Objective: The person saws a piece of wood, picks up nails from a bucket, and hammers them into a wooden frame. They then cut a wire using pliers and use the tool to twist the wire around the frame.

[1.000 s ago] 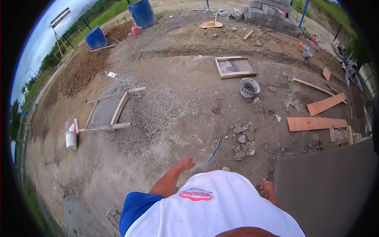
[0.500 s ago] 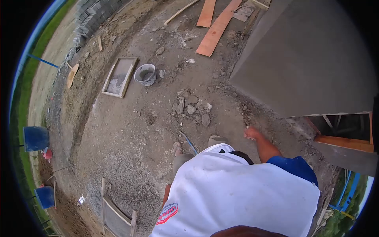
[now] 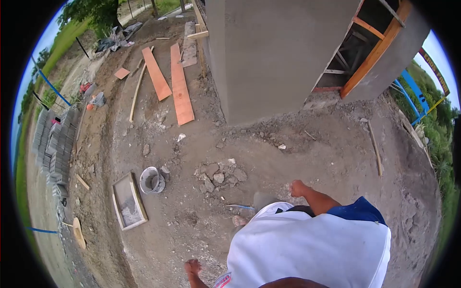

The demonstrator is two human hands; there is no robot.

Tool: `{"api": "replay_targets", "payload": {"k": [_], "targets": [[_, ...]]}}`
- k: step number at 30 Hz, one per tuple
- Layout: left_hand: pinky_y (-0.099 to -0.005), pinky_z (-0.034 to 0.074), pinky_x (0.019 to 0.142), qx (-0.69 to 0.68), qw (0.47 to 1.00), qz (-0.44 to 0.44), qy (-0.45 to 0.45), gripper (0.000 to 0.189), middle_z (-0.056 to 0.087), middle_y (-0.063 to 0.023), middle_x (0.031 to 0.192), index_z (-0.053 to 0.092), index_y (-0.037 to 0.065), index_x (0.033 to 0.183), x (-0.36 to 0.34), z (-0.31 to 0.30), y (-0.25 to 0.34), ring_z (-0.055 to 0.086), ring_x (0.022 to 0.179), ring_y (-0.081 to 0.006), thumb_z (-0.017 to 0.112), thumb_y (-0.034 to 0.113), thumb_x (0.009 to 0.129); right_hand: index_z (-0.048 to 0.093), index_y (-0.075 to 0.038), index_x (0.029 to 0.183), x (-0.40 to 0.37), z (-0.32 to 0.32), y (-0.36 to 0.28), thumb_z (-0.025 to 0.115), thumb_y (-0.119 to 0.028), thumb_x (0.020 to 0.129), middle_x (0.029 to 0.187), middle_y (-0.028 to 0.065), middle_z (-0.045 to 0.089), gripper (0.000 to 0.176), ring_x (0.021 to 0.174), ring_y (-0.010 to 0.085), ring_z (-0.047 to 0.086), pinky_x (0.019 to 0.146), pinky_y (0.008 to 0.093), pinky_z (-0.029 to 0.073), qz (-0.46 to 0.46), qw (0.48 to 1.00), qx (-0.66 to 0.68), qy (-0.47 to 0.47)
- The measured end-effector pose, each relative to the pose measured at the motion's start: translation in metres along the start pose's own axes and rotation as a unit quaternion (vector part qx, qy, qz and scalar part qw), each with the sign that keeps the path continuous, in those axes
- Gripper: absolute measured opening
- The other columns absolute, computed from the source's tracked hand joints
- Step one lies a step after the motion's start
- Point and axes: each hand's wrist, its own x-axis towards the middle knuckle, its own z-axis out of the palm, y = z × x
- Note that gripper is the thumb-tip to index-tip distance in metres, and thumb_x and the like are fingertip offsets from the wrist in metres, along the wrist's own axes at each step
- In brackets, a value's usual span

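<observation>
My right hand [image 3: 297, 188] is held out at my right side, its fingers curled in, with no object showing in it. My left hand [image 3: 193, 266] hangs low at my left, also loosely closed with nothing visible in it. Neither hand touches anything. On the ground ahead lies a heap of broken mortar chunks [image 3: 219, 177]. A short blue strip [image 3: 240, 206] lies close to my feet. Left of the heap stands a dirty bucket [image 3: 152, 181], beside a wood-framed sieve screen [image 3: 128, 201] lying flat.
Orange-brown planks [image 3: 181, 86] lie ahead beside a grey plastered wall [image 3: 273, 57]. The wall has a wood-framed opening [image 3: 357, 53]. Grey concrete blocks [image 3: 57, 144] are stacked at the left. A straw hat [image 3: 78, 233] lies at lower left, and a thin stick [image 3: 374, 146] at right.
My view has swung to the right and up, showing more of the wall and the block stack. My left hand has come out from beside my body into view. My right hand stays curled.
</observation>
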Motion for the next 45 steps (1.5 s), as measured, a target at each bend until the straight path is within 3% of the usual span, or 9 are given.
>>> {"api": "replay_targets", "payload": {"k": [5, 8, 9, 13, 16, 18, 21, 38, 45], "targets": [[-0.0382, 0.044, 0.042, 0.116, 0.988, 0.072, -0.069, 0.015, 0.055, -0.011, 0.067, 0.05, 0.007, 0.074, 0.031, 0.068, 0.046, 0.053, 0.049, -0.024, 0.048, 0.014, 0.087, 0.065, -0.007, 0.068, -0.031, 0.012, 0.004, 0.069, -0.021, 0.057, 0.07, 0.0179, 0.065, 0.018, 0.069, 0.034, 0.065, 0.066, 0.0444, 0.052, 0.038, 0.999, 0.011, 0.018], [-0.0462, 0.052, 0.056, 0.747, 0.505, 0.432, -0.033, 0.029, 0.067, -0.0139, 0.078, 0.062, 0.008, 0.073, 0.047, 0.124, 0.063, 0.064, 0.061, -0.035, 0.05, 0.03, 0.087, 0.066, -0.007, 0.067, -0.045, 0.038, 0.014, 0.068, -0.024, 0.055, 0.07, 0.0182, 0.065, 0.021, 0.069, 0.0353, 0.064, 0.065, 0.0453, 0.052, 0.048, 0.998, -0.007, 0.043], [-0.0475, 0.052, 0.063, 0.647, 0.626, 0.435, -0.007, 0.03, 0.068, -0.0134, 0.083, 0.067, 0.012, 0.076, -0.001, 0.167, 0.064, 0.065, 0.07, -0.0389, 0.051, 0.037, 0.084, 0.067, -0.008, 0.067, -0.052, 0.049, 0.019, 0.068, -0.025, 0.055, 0.07, 0.0177, 0.065, 0.021, 0.069, 0.0356, 0.064, 0.065, 0.0457, 0.052, 0.061, 0.997, 0.008, 0.055], [-0.0471, 0.051, 0.059, 0.714, 0.558, 0.415, -0.085, 0.031, 0.066, -0.0144, 0.072, 0.067, 0.012, 0.075, 0.054, 0.172, 0.069, 0.066, 0.072, -0.0379, 0.054, 0.038, 0.082, 0.07, -0.009, 0.066, -0.106, 0.098, 0.026, 0.067, -0.026, 0.055, 0.072, 0.0163, 0.066, 0.02, 0.07, 0.0362, 0.065, 0.066, 0.047, 0.053, 0.069, 0.995, 0.007, 0.075], [-0.0463, 0.048, 0.055, 0.861, 0.202, 0.459, -0.083, 0.031, 0.065, -0.0139, 0.07, 0.065, 0.012, 0.069, 0.023, 0.183, 0.082, 0.066, 0.069, -0.0346, 0.056, 0.038, 0.082, 0.073, -0.011, 0.074, -0.159, 0.164, 0.048, 0.068, -0.03, 0.059, 0.078, 0.0158, 0.068, 0.025, 0.076, 0.0366, 0.065, 0.068, 0.0467, 0.052, 0.09, 0.994, 0.057, -0.009], [-0.0425, 0.041, 0.043, 0.714, 0.544, 0.416, -0.142, 0.03, 0.056, -0.0089, 0.057, 0.054, 0.013, 0.059, -0.014, 0.193, 0.092, 0.058, 0.051, -0.0268, 0.061, 0.035, 0.077, 0.075, -0.009, 0.082, -0.187, 0.219, 0.07, 0.07, -0.028, 0.061, 0.087, 0.0185, 0.069, 0.029, 0.085, 0.0359, 0.066, 0.075, 0.0439, 0.053, 0.138, 0.982, 0.107, -0.069], [-0.0408, 0.04, 0.044, 0.632, 0.719, 0.263, -0.121, 0.031, 0.051, -0.0048, 0.055, 0.048, 0.014, 0.057, -0.077, 0.231, 0.082, 0.054, 0.051, -0.021, 0.062, 0.033, 0.076, 0.075, -0.005, 0.089, -0.216, 0.258, 0.09, 0.073, -0.02, 0.06, 0.095, 0.0218, 0.069, 0.032, 0.094, 0.0363, 0.066, 0.083, 0.0416, 0.053, 0.202, 0.963, 0.151, -0.097], [-0.0392, 0.051, 0.051, 0.704, 0.639, 0.306, -0.05, 0.02, 0.06, -0.0089, 0.069, 0.058, 0.004, 0.075, 0.008, 0.185, 0.041, 0.062, 0.059, -0.0218, 0.057, 0.022, 0.084, 0.074, -0.004, 0.079, -0.115, 0.148, 0.045, 0.067, -0.01, 0.073, 0.081, 0.012, 0.072, 0.011, 0.075, 0.0259, 0.071, 0.072, 0.0356, 0.058, 0.303, 0.88, 0.321, -0.174], [-0.0386, 0.051, 0.049, 0.493, 0.817, 0.236, -0.18, 0.018, 0.063, -0.0109, 0.072, 0.061, 0.001, 0.084, 0.041, 0.029, 0.126, 0.062, 0.057, -0.0221, 0.058, 0.018, 0.086, 0.074, -0.011, 0.088, 0.025, 0.109, -0.04, 0.062, -0.02, 0.074, 0.083, 0.0083, 0.072, 0.02, 0.074, 0.0275, 0.07, 0.065, 0.0367, 0.055, -0.034, 0.979, -0.093, -0.176]]}}
